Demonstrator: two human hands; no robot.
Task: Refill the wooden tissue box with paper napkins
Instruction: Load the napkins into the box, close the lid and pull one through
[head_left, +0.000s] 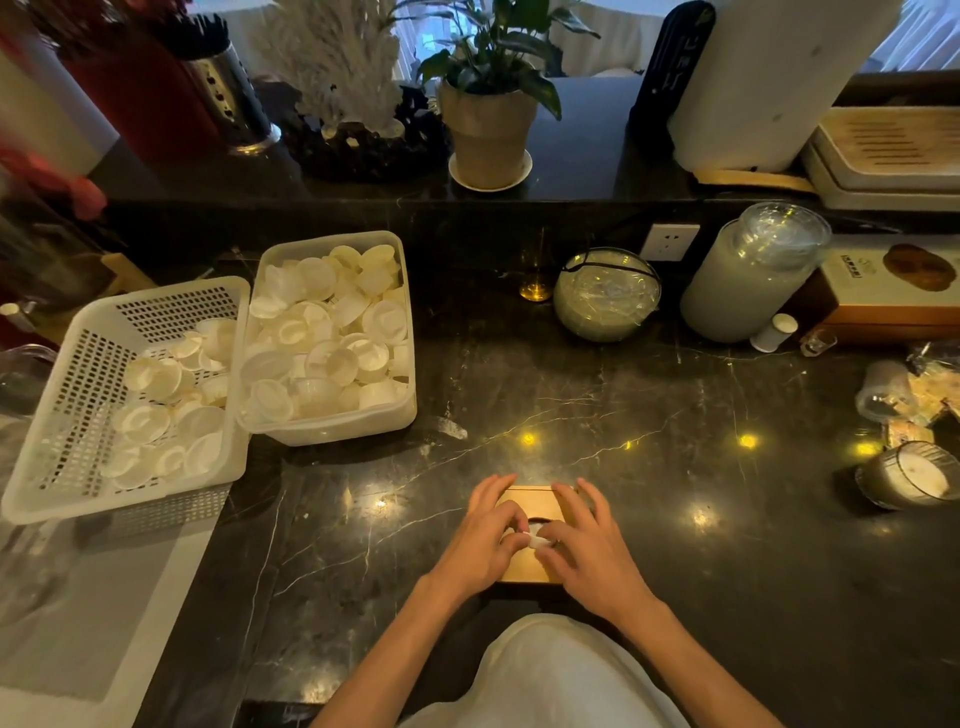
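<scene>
Two hands on one small wooden tissue box, near edge of the dark marble counter, directly in front of the person.

Far left: white perforated basket holding white round lids, touching a clear plastic tub heaped with the same. Both well apart from the box; no part in the task, by my reading.

Left hand: palm down over the box's left side, fingers curled in toward the middle, thumb and forefinger pinched on a bit of white napkin. Narrow, closed grip.

Centre: the box's lid looks to be on; a dark oval slot shows between the two hands, and the napkin tuft sits right at it. Most of the box top is hidden under the hands.

Right hand: mirrors the left, over the right side, outer fingers spread onto the lid, thumb and forefinger pinching the same tuft.

Judgement: late step, with the top napkin being drawn up or tidied through the slot, the stack apparently already inside. How full the box is, I cannot tell. Next move calls for a light, straight upward pull so the paper does not tear, box steadied by the resting fingers.

Far right: glass jars and a ribbed glass candle holder, well clear.
</scene>
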